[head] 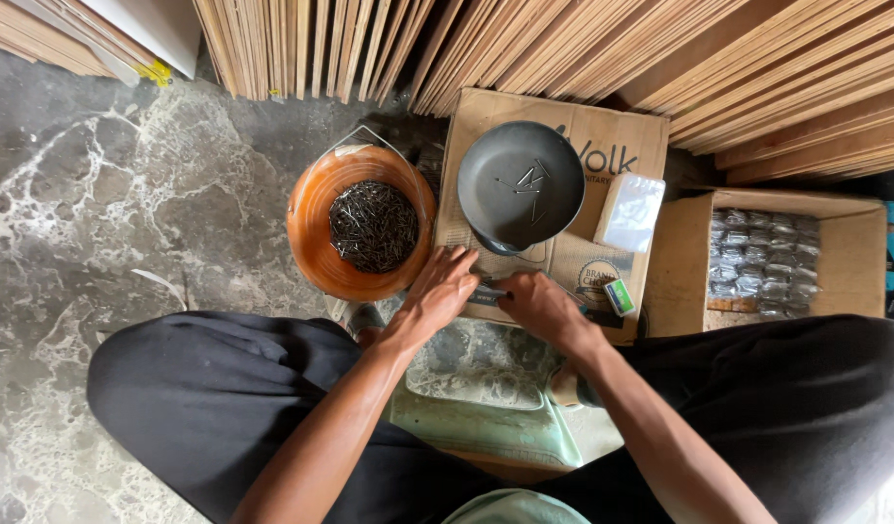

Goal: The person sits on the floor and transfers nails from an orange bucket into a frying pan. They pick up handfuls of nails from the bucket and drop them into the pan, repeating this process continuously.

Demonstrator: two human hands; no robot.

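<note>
Hands meet just past the knees, at the near edge of a flattened cardboard box (573, 254). The left hand (442, 289) lies palm down with fingers loosely curled over a small dark object (489, 290); the right hand (536, 303) closes round the other end of it. What the object is cannot be told, since both hands cover most of it. Working it well seems to call for steady pressure from both sides, kept low over the cardboard. Beside the left hand stands an orange bucket (316, 247) filled with dark nails (373, 225). Beyond the hands sits a dark round pan (495, 199) holding a few nails, with a clear plastic packet (629, 212) at its right. Farther right, an open carton (859, 257) holds filled packets.
</note>
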